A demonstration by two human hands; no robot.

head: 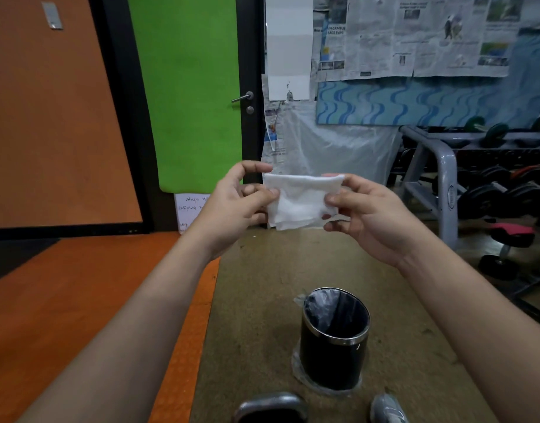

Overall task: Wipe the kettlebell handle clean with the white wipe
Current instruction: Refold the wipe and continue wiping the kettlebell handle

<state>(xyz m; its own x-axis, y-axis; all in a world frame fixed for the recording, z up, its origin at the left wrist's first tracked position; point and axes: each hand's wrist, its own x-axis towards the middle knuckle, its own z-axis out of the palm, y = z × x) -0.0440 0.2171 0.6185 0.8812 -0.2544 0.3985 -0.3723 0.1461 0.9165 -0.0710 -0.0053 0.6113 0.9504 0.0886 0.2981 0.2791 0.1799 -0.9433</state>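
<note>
A folded white wipe [299,203] is held up in front of me, well above the floor. My left hand [241,203] pinches its left edge between thumb and fingers. My right hand [366,212] pinches its right edge the same way. The grey kettlebell handle [270,404] shows at the bottom edge of the view, close below me; the bell's body is cut off by the frame. Both hands are far above the handle and do not touch it.
A black bin [334,352] with a steel rim and a plastic liner stands on the brown floor mat just beyond the handle. A grey shoe [389,409] is to its right. A dumbbell rack [445,184] fills the right side. A green door [189,93] is ahead.
</note>
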